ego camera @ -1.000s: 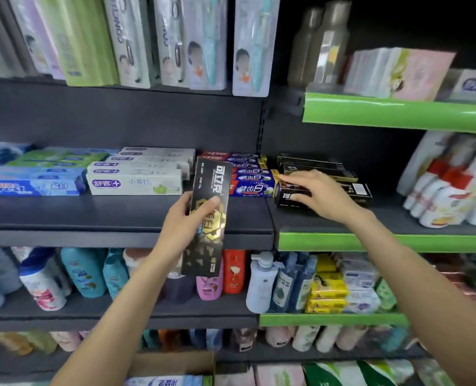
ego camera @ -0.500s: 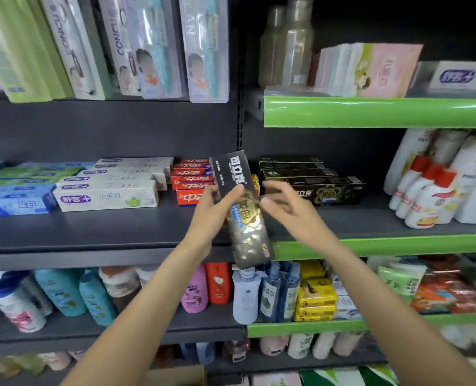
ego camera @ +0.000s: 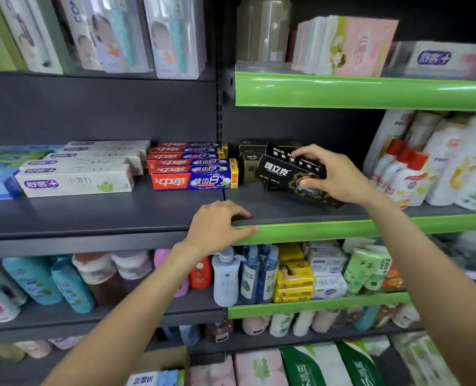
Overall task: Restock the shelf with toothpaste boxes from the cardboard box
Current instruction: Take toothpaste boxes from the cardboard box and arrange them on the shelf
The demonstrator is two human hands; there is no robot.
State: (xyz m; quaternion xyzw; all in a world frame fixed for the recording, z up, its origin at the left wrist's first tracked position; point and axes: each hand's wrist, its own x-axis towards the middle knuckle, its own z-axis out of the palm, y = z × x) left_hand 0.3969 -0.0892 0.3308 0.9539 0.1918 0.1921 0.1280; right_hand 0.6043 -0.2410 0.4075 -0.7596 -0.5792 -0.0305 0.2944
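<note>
Shop shelving fills my view, dark boards with green lips. My right hand [ego camera: 340, 176] pinches a black toothpaste box [ego camera: 289, 174] by its long edges, tilted, low end on the shelf [ego camera: 259, 201] against the black stack [ego camera: 252, 162]. My left hand [ego camera: 217, 227] rests on the shelf lip, fingers loosely spread, holding nothing. I judge that pushing in at this slant could shove the stack back or crooked, or nudge the red boxes [ego camera: 195, 168] alongside.

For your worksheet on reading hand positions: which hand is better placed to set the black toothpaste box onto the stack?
The right hand: it already grips the black toothpaste box at the black stack. The left hand rests on the shelf edge, holding nothing.
</note>
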